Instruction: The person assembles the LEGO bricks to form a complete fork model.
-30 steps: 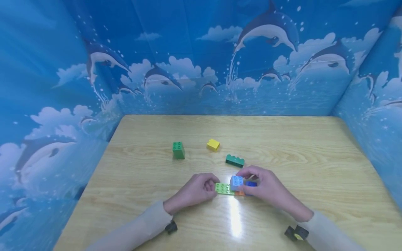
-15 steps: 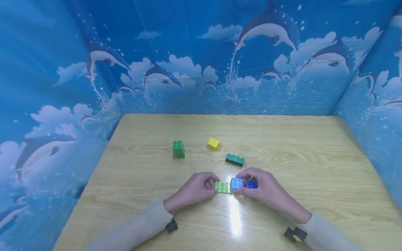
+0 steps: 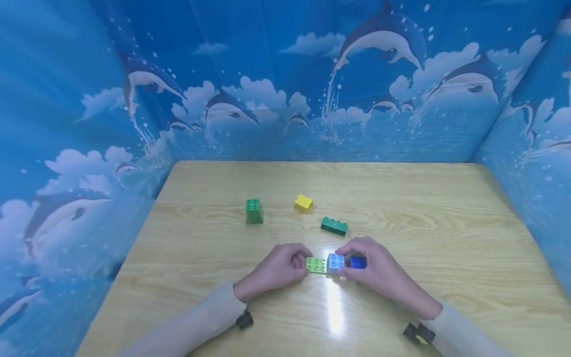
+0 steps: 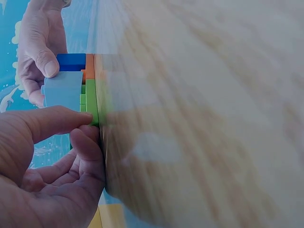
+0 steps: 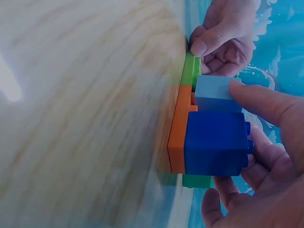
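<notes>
My left hand (image 3: pixel 287 265) pinches the left end of a flat light-green building plate (image 3: pixel 316 265) on the table. An orange plate (image 5: pixel 177 142) lies end to end with it, mostly hidden in the head view. Between thumb and fingers, my right hand (image 3: pixel 374 263) holds a light-blue brick (image 3: pixel 336 263) over the seam of the two plates. Some studs show below that brick in the wrist views; whether it is pressed fully down I cannot tell. A dark-blue brick (image 5: pixel 216 143) stands on the orange plate's right end, under the right hand's arch.
Behind the hands, a dark-green brick (image 3: pixel 334 226) lies on its side on the wooden table (image 3: pixel 424 213). A yellow brick (image 3: pixel 304 203) and a tall green brick (image 3: pixel 255 211) are farther back. Dolphin-printed cloth (image 3: pixel 276 129) borders the table.
My right hand has lowered the light-blue brick a little, towards the plates. More of the dark-blue brick's top shows. The left hand keeps its pinch on the light-green plate.
</notes>
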Action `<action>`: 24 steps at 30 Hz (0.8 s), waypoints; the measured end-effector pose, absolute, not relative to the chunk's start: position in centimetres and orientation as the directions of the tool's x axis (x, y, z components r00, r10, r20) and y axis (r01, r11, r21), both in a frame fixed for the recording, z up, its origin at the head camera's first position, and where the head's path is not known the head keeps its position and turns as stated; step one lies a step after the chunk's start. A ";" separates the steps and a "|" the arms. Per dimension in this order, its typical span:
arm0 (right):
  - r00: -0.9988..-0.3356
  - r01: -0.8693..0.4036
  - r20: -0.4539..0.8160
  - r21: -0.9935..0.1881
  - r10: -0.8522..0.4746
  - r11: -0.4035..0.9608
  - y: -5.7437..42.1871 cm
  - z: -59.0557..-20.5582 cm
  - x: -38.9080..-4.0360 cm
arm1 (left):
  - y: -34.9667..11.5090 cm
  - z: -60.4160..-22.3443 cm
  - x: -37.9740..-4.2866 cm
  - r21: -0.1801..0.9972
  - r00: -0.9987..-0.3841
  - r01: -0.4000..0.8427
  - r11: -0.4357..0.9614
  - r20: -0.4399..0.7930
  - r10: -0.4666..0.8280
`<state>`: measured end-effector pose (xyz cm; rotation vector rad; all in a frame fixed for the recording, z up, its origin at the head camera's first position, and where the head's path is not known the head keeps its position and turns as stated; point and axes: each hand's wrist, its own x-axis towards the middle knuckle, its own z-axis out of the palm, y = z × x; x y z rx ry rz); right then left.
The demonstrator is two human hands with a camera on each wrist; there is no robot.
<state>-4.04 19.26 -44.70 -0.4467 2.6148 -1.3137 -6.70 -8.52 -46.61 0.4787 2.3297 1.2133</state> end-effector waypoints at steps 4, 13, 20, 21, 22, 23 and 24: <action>-0.937 -0.206 -0.008 -0.794 -0.349 0.571 19.2 -44.7 -4.1 | -8.5 -46.6 -6.7 0.829 -0.833 0.084 0.553 -0.246 0.496; -0.945 -0.167 -0.022 -0.825 -0.325 0.540 19.3 -45.2 -4.0 | -8.4 -46.7 -6.8 0.839 -0.829 0.102 0.534 -0.225 0.512; -0.942 -0.083 -0.080 -0.885 -0.327 0.458 19.3 -45.4 -4.0 | -8.5 -46.4 -6.7 0.842 -0.823 0.086 0.532 -0.241 0.514; -0.942 -0.078 -0.085 -0.886 -0.326 0.456 19.3 -45.5 -4.0 | -8.6 -46.3 -6.7 0.842 -0.824 0.082 0.533 -0.243 0.511; -0.941 -0.075 -0.088 -0.887 -0.327 0.456 19.3 -45.6 -4.0 | -8.6 -46.3 -6.7 0.842 -0.828 0.078 0.533 -0.244 0.505; -0.941 -0.072 -0.091 -0.888 -0.327 0.455 19.3 -45.6 -4.0 | -8.6 -46.3 -6.7 0.842 -0.833 0.071 0.534 -0.244 0.496; -0.940 -0.069 -0.094 -0.888 -0.328 0.454 19.2 -45.7 -4.0 | -8.6 -46.2 -6.7 0.842 -0.842 0.055 0.537 -0.250 0.479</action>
